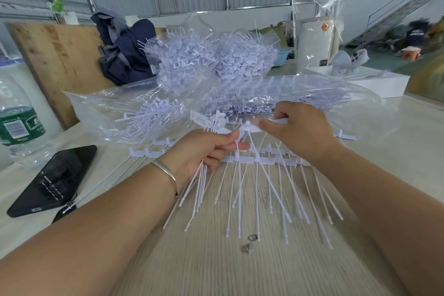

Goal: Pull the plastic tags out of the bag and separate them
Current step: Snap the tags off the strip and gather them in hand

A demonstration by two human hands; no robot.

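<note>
My left hand [204, 149] grips a small bundle of white plastic tags [200, 180], their thin tails hanging down past my palm. My right hand [300, 130] pinches the flat head of one tag [249, 127] just to the right of the bundle, thumb and forefinger closed on it. Several loose tags [269, 190] lie fanned out on the wooden table below both hands, heads away from me. Behind the hands lies a clear plastic bag [288, 94] full of tags, its mouth toward me. More bagged tags [209, 55] are heaped farther back.
A black phone [52, 180] lies at my left forearm. A water bottle with a green label [16, 122] stands at the far left. A dark backpack [125, 50] leans on a plywood board. A white box [374, 81] sits at the back right. Two small scraps [249, 243] lie near the table's front.
</note>
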